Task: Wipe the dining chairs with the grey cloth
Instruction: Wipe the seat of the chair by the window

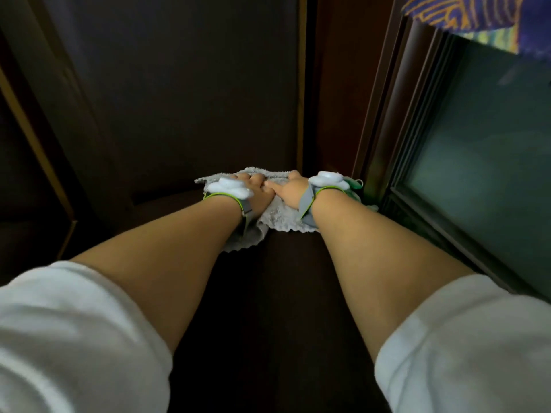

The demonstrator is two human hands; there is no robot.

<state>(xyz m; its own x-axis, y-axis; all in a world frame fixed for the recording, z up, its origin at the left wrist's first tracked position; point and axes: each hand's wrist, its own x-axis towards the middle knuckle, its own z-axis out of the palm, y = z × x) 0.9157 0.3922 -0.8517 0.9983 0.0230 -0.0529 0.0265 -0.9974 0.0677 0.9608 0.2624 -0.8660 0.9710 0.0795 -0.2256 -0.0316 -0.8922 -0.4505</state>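
The grey cloth (280,217) lies bunched on the dark brown chair seat (268,293), right where the seat meets the upright backrest (193,99). My left hand (256,190) sits on the cloth's left part with its knuckles up and fingers curled into the fabric. My right hand (287,190) presses on the cloth beside it, thumb stretched toward the left hand, the two hands touching. The right hand's fingertips are hidden behind the hand. Both wrists carry grey straps with pale blue-white devices.
A dark glass table top (477,162) with a dark frame stands close on the right. A blue and orange patterned fabric (465,13) hangs at the top right. A small green object (353,184) sits behind my right wrist. Another dark chair frame (35,144) stands at left.
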